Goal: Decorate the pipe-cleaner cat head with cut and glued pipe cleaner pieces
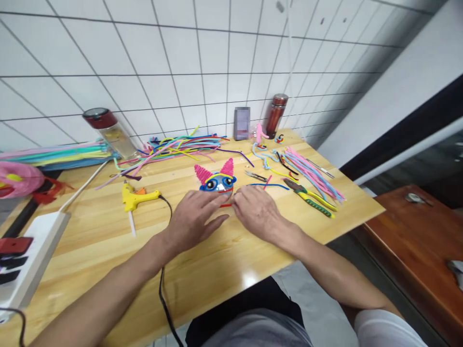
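Observation:
A pipe-cleaner cat face (217,181), blue with two pink ears and big eyes, lies on the wooden table (217,260). My left hand (195,218) and my right hand (256,209) meet just below it, fingertips pinching a short red pipe-cleaner piece (226,205) at the face's lower edge. Both hands rest low on the table, fingers curled together. A yellow hot glue gun (135,197) lies to the left of my left hand, its black cord (164,289) running under my forearm.
Loose coloured pipe cleaners (181,147) are spread along the back; pink and blue ones (311,173) lie at right. Green-handled pliers (311,196) and small scissors (256,176) sit nearby. Two bottles (108,130) (276,114) stand at the wall. A white power strip (32,255) lies at left.

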